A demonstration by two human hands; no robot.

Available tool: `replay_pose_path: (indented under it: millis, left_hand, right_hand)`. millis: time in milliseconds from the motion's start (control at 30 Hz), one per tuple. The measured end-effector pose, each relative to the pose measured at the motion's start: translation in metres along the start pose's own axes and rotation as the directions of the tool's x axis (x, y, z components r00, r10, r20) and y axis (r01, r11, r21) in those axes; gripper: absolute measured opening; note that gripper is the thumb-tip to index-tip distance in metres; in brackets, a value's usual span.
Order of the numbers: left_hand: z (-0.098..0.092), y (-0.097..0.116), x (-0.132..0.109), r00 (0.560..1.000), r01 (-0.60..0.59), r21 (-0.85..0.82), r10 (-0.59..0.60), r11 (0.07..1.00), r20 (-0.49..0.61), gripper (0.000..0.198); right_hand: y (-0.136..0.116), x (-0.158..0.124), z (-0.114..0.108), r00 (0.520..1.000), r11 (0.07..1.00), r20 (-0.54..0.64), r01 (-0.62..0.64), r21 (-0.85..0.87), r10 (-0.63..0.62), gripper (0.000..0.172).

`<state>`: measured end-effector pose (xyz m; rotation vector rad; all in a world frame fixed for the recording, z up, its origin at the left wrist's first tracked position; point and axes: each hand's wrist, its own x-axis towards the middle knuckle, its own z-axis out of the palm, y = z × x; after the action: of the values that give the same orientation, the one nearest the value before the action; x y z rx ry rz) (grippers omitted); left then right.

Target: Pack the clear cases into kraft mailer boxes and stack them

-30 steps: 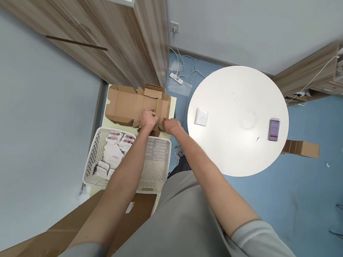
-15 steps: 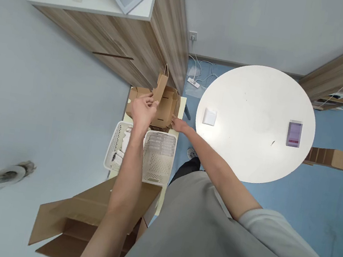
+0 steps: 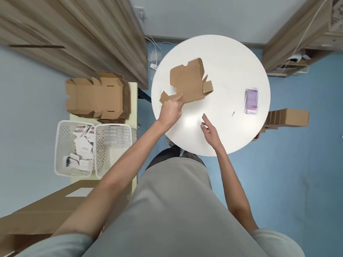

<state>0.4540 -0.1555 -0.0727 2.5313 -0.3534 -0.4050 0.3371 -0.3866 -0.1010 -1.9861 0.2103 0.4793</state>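
Observation:
A brown cardboard box blank (image 3: pixel 189 79), partly folded with its flaps standing up, is over the left part of the white oval table (image 3: pixel 224 58). My left hand (image 3: pixel 170 112) grips it by its near edge. To the right, my right hand (image 3: pixel 210 134) hovers over the table's near side, fingers apart and nothing in them. It is a short way from the blank, not touching it. Whatever lies beneath the blank is hidden.
More flat box blanks (image 3: pixel 98 97) lie stacked on a pale stand at left. Near them are a white basket with packets (image 3: pixel 82 149), another white basket (image 3: pixel 114 130) and a large open carton (image 3: pixel 34 211). A purple blurred item (image 3: pixel 251 101) lies on the table's right.
My left hand has carried a box blank from the stack at left over to the table. My right hand has left the stack and moved above the table. The view has turned right.

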Motion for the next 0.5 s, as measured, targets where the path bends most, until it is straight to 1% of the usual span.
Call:
replay_pose_path:
  millis: [33,100,167,233,267,333,433,500]
  left_hand:
    - [0.022,0.009,0.002,0.997,-0.008,0.036,0.005,0.999,0.072,0.048]
    - [0.062,0.024,0.001,0.975,-0.019,0.119,-0.008,0.993,0.221,0.053]
    - [0.096,0.033,-0.006,0.934,-0.04,0.19,-0.031,0.981,0.355,0.048]
    - [0.123,0.037,-0.015,0.895,-0.051,0.227,-0.056,0.973,0.442,0.039]
    - [0.133,0.037,-0.019,0.883,-0.045,0.226,-0.066,0.973,0.465,0.033]
    - [0.149,0.035,-0.028,0.882,0.002,0.19,-0.091,0.982,0.462,0.025]
    - [0.162,0.028,-0.037,0.906,0.12,0.09,-0.146,0.989,0.397,0.031]
    - [0.167,0.023,-0.04,0.915,0.153,0.043,-0.158,0.987,0.371,0.03]
  right_hand:
    - [0.01,-0.009,-0.012,0.998,0.999,-0.045,-0.041,-0.002,0.04,0.066]
    - [0.028,-0.022,-0.029,0.987,0.993,-0.114,-0.117,0.001,0.116,0.066]
    - [0.045,-0.031,-0.039,0.972,0.984,-0.156,-0.176,0.013,0.175,0.067]
    - [0.06,-0.034,-0.044,0.962,0.978,-0.176,-0.208,0.023,0.209,0.066]
    - [0.067,-0.034,-0.045,0.959,0.976,-0.179,-0.218,0.022,0.219,0.066]
    - [0.079,-0.03,-0.044,0.958,0.974,-0.179,-0.226,0.001,0.222,0.064]
    - [0.09,-0.02,-0.034,0.972,0.98,-0.156,-0.187,-0.073,0.174,0.061]
    - [0.094,-0.009,-0.023,0.988,0.982,-0.103,-0.129,-0.136,0.116,0.059]
